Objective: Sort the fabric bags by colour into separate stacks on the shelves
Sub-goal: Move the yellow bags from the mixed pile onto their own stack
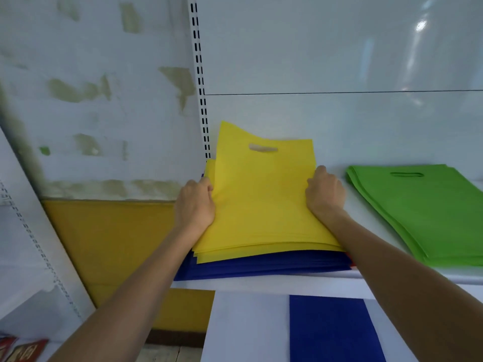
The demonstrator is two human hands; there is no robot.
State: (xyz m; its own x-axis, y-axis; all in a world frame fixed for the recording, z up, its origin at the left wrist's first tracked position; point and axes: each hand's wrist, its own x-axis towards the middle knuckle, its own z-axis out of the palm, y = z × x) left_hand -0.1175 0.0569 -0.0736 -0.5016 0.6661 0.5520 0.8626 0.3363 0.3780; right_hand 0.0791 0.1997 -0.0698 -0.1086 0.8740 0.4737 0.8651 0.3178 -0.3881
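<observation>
Both hands, the left hand (194,205) and right hand (325,192), pinch the side edges of the flat yellow fabric bags (264,199). The bundle sits atop dark blue fabric bags (261,265) on the white shelf (261,283), probably being lifted off to separate the colours.

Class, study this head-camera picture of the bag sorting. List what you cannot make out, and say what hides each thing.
1. The blue bags: the yellow bags cover all but their front edge.
2. Fingertips of the left hand and right hand: curled around the yellow bags' side edges.
3. The green bags: cut off by the right frame edge.
4. The blue piece on the lower shelf: cut off by the bottom edge.
5. The red items bottom left: blurred, cropped.
</observation>
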